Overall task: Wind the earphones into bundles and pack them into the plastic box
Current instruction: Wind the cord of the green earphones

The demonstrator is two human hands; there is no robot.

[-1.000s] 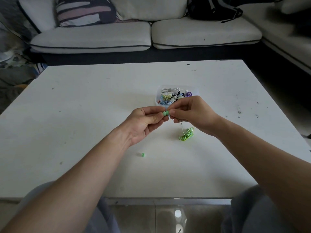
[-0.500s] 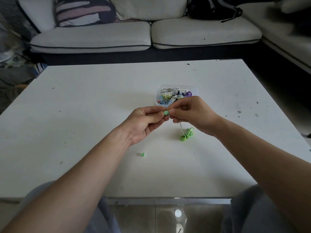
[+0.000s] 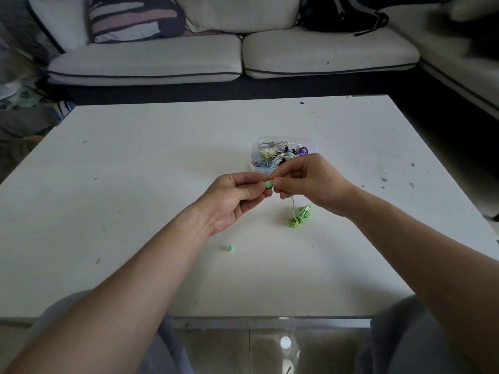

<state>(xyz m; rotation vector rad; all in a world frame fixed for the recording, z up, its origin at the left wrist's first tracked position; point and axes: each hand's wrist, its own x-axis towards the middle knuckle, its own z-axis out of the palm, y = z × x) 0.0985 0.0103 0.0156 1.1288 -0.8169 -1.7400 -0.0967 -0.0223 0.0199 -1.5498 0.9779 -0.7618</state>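
Observation:
My left hand and my right hand meet above the table's middle, both pinching a small green earbud between their fingertips. A thin cord drops from my right hand to a wound green earphone bundle lying on the table. Just behind my hands stands the clear plastic box, filled with several wound earphones in white, yellow, blue, black and purple. A loose green ear tip lies on the table nearer to me, apart from both hands.
The white table is scuffed, with its front edge close to my knees. A light sofa with a striped cushion and a black bag stands beyond the far edge.
Barely anything has moved. My fingertips have closed in slightly on the green earbud, so less of it shows. The bundle and the loose ear tip lie where they were.

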